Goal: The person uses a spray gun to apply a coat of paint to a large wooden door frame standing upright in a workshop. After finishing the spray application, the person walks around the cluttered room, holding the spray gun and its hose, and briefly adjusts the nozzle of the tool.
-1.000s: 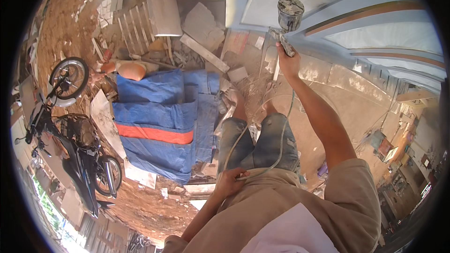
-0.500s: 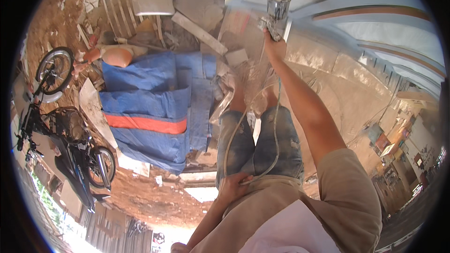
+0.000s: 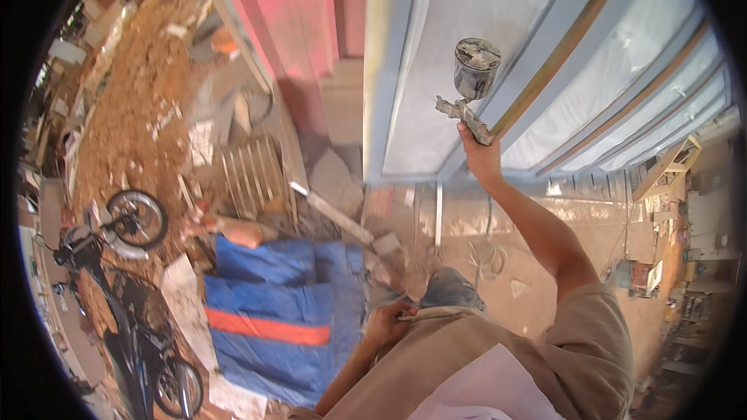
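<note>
My right hand [image 3: 482,159] is raised and closed round the handle of a paint-stained spray gun [image 3: 467,115]. On top of the gun sits a dark metal cup [image 3: 476,71] with paint crusted on its lid. The gun is in front of a tall panelled surface [image 3: 436,85] with blue-grey frames and pale panels; I cannot tell how far apart they are. Down at my waist, my left hand [image 3: 387,327] is closed on a thin pale hose [image 3: 408,316], of which only a short bit shows there.
A folded blue tarp [image 3: 268,303] with an orange stripe lies on the ground at left, beside a parked motorcycle [image 3: 140,311]. Coiled hose [image 3: 489,257] rests on the floor below the panels. A pink-red panel [image 3: 272,15] stands beyond planks and rubble.
The view has tilted up, bringing more of the panelled surface and the pink-red panel into sight. My right hand still grips the spray gun; my left hand stays at my waist with the hose.
</note>
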The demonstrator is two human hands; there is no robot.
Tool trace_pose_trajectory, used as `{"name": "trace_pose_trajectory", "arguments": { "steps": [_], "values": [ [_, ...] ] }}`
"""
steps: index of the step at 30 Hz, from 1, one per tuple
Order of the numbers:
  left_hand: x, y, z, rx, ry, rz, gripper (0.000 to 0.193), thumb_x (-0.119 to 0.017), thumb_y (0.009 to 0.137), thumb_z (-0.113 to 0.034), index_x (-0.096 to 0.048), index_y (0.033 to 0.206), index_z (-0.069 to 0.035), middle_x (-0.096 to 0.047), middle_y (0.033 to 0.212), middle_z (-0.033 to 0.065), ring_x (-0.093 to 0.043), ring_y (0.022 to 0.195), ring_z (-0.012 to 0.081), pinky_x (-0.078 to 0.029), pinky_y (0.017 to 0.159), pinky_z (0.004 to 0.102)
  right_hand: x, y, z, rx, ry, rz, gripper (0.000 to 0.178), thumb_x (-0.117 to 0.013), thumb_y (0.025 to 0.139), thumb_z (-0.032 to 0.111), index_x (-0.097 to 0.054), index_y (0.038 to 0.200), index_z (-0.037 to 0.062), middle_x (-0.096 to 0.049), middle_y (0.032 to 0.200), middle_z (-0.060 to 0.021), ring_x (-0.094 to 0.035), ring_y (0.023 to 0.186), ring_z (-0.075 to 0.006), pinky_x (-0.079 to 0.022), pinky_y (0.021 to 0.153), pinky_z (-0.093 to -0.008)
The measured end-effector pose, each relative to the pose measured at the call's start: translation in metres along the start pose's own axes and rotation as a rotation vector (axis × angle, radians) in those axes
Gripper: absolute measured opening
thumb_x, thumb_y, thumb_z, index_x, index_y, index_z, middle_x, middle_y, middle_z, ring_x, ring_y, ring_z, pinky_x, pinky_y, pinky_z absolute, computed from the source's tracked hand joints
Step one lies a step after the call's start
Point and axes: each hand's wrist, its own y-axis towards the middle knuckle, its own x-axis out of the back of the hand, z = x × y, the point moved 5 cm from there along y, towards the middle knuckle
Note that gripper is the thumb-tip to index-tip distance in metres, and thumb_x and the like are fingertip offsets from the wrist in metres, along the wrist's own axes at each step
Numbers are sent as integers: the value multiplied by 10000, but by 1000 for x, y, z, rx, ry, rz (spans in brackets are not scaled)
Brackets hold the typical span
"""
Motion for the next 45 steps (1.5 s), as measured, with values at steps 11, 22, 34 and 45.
{"name": "trace_pose_trajectory", "arguments": {
  "steps": [11, 22, 34, 45],
  "values": [
    [38, 15, -81, -340, -4, 45, 219, -665, 885, -241, -684, 1004, -58, -700, 799, 136, -666, 741, 184, -507, 715, 318, 146, 31, 275, 353, 64, -214, 480, -711, 853, 482, -658, 752, 16, -498, 581, 4, -447, 566, -108, -403, 551, -309],
    [55, -7, -123, -427, -86, 64, 171, -638, 920, -188, -686, 958, -29, -558, 648, -6, -477, 641, 68, -411, 599, 265, 230, 43, 468, 729, 201, -462, 425, -706, 840, 500, -615, 748, 95, -479, 582, 50, -390, 473, -67, -299, 422, -256],
    [49, -6, -120, -522, -132, -5, 222, -628, 945, -259, -694, 966, -48, -447, 570, -31, -402, 568, 56, -326, 507, 274, 251, 35, 545, 505, 168, -556, 607, -620, 864, 569, -702, 1010, -15, -701, 856, -243, -693, 870, -350, -502, 743, -436],
    [56, -13, -104, -438, -36, 19, 134, -639, 897, -147, -687, 973, -49, -634, 721, 59, -573, 660, 129, -465, 630, 291, 170, 43, 374, 509, 189, -273, 395, -698, 863, 489, -624, 777, 110, -454, 588, 67, -374, 491, -47, -289, 446, -235]
  ]
}}
